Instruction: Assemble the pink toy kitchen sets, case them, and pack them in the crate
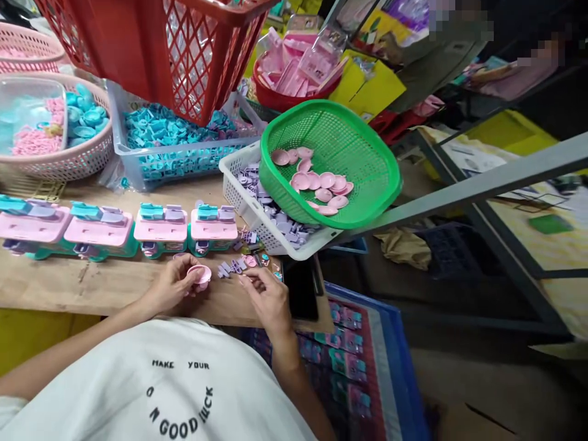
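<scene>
Between the fingers and thumb of my left hand is a small pink cup-shaped plastic piece, held just above the table's front edge. My right hand reaches to the tabletop beside a little pile of purple plastic parts. Its thumb and forefinger are close together, and whether a part sits between them is too small to tell. A row of pink, teal and purple toy assemblies stands behind my left hand. Small pink and blue pieces lie beyond my right fingertips.
A green basket with pink pieces rests tilted on a white basket of purple parts. Behind are a clear bin of teal parts and a red basket. A dark phone-like slab and a blue crate are to the right.
</scene>
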Demonstrator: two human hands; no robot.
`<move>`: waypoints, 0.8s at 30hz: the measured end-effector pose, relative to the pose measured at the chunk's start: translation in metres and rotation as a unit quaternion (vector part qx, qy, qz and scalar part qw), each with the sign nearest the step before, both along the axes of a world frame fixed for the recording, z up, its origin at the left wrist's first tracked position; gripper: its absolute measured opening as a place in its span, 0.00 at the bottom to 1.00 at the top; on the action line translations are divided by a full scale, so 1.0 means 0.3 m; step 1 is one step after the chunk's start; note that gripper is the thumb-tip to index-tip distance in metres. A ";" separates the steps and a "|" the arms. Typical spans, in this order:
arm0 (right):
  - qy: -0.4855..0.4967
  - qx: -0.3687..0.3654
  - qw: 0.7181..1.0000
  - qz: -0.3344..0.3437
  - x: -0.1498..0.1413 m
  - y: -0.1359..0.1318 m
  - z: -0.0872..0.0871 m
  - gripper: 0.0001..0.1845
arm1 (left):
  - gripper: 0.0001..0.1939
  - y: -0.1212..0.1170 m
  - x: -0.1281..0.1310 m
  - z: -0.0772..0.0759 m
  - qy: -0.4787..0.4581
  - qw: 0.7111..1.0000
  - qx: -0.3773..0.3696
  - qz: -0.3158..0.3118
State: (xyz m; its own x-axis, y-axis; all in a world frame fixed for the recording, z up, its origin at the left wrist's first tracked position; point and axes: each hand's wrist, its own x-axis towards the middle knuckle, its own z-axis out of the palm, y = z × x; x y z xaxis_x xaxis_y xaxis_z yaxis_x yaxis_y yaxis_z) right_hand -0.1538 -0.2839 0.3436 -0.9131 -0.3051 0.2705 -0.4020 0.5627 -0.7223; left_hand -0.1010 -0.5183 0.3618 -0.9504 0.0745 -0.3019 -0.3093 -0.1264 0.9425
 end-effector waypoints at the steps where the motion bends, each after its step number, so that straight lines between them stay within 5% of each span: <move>1: -0.009 -0.006 1.000 0.011 0.007 -0.026 0.001 0.12 | 0.29 0.000 -0.001 0.000 0.006 1.000 -0.001 0.001; 7: -0.066 -0.096 0.991 0.065 -0.002 -0.104 0.013 0.08 | 0.26 -0.008 -0.003 0.019 0.034 0.999 -0.025 -0.002; 16: -0.190 -0.261 0.940 0.113 0.016 -0.177 -0.007 0.08 | 0.28 -0.007 -0.009 0.021 -0.006 1.000 0.020 0.010; 24: -0.148 -0.193 0.966 0.084 0.014 -0.179 0.004 0.07 | 0.26 0.005 -0.018 0.045 0.007 0.999 0.020 0.040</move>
State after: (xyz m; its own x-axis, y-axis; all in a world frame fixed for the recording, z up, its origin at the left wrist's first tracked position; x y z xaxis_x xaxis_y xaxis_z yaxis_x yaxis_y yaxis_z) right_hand -0.1497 -0.3375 0.3447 -0.9140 -0.3847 0.1292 -0.2088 0.1728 -0.9626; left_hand -0.1064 -0.5168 0.3754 -0.9576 0.0103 -0.2878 -0.2846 -0.1868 0.9403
